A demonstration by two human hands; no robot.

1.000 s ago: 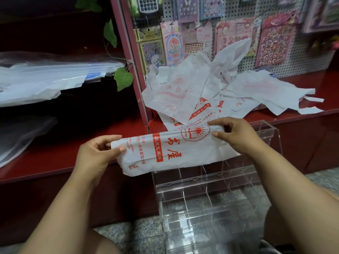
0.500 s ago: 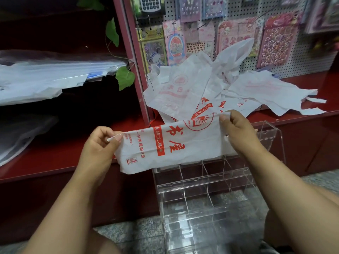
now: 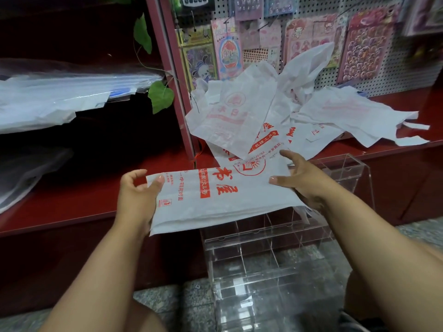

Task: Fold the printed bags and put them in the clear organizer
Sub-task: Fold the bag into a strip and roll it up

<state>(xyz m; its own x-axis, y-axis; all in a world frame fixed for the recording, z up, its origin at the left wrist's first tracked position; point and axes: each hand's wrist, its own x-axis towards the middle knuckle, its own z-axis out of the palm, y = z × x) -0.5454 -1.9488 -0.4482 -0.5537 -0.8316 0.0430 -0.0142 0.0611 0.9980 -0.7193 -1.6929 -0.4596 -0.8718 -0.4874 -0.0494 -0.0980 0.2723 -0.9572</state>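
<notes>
Below, the clear acrylic organizer (image 3: 275, 259) is seen on the floor, its compartments apparently empty, though glare blurs them. Above it a folded printed bag (image 3: 215, 195) is held flat: its left end is pinched by the left hand (image 3: 136, 200), its right end supported by the right hand (image 3: 304, 183), whose fingers are partly hidden. More loose printed bags (image 3: 263, 111) are heaped on the red shelf (image 3: 79, 202) behind.

Left fingers (image 3: 130, 178) — partly behind the folded bag (image 3: 215, 200)
</notes>
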